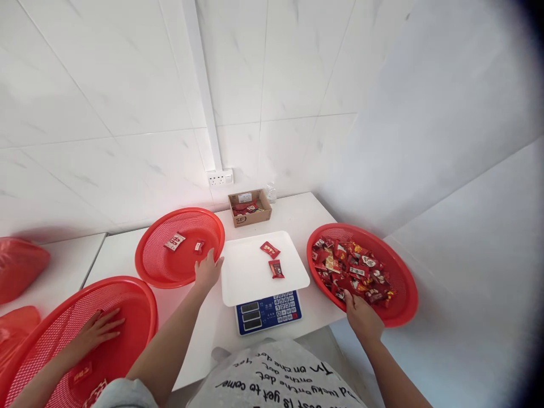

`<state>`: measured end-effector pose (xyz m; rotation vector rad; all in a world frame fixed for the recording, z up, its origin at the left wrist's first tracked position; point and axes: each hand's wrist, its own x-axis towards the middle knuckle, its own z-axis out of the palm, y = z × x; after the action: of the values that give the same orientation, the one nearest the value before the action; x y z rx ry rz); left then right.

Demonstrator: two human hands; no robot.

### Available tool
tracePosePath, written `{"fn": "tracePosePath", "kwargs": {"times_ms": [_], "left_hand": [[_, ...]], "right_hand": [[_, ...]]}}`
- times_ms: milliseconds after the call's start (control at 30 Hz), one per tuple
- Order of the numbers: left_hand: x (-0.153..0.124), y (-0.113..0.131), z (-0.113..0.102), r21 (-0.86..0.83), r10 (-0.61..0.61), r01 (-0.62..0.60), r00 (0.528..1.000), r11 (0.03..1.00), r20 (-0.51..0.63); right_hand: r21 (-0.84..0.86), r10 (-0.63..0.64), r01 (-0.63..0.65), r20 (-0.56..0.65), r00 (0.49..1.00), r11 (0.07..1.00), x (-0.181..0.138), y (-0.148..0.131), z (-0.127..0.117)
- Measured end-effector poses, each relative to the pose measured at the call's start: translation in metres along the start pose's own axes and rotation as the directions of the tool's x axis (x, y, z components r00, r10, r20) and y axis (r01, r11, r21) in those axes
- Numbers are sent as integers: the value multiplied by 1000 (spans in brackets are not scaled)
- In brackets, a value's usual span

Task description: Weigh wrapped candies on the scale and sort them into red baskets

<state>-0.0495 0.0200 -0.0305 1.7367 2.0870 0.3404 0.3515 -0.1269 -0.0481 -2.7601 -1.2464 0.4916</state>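
Observation:
My left hand is at the right rim of a round red plastic basket, its fingers apart and reaching over the edge; nothing shows in it. Two small wrapped snacks lie inside: a white-and-red packet and a red packet. My right hand grips the near rim of another red basket, thumb on the inside, other fingers mostly hidden. This one holds a heap of wrapped snacks. Between the baskets, two red packets rest on the white tray of a digital scale.
Another person's hand is in a third red basket at lower left, spread above a red packet. A cardboard box with red packets stands by the wall, below a power socket. Red plastic bags lie far left.

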Motion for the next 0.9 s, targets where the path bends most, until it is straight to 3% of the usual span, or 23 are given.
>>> {"fn": "tracePosePath", "kwargs": {"times_ms": [133,200,267,400,467,567,667,767,900], "left_hand": [[-4,10,3,117,137,-127,987,985,-88],[-8,24,8,143,282,-266,954,953,-103],[-16,44,17,137,465,-456,884,879,-45],[-39,92,42,75,725,-737,675,672,134],[-48,110,52,64,742,-762,643,645,189],[-50,122,63,46,692,-719,683,693,234],[-42,115,64,26,640,-662,734,749,229],[-29,91,50,17,588,-598,793,801,159],[-10,43,11,50,443,-442,897,896,-12]], "right_hand": [[-3,3,-3,7,1000,1000,0,-1,-1],[-9,10,-10,16,1000,1000,-1,-2,-2],[-14,19,-19,21,1000,1000,-1,-3,-3],[-8,33,-33,29,999,999,-1,-4,-3],[0,24,-24,29,999,1000,0,-3,-2],[12,5,-5,28,1000,1000,2,-1,0],[12,1,-1,28,1000,1000,3,0,1],[7,7,-7,25,1000,1000,2,0,0],[-2,11,-11,16,1000,1000,0,-1,-1]]}}
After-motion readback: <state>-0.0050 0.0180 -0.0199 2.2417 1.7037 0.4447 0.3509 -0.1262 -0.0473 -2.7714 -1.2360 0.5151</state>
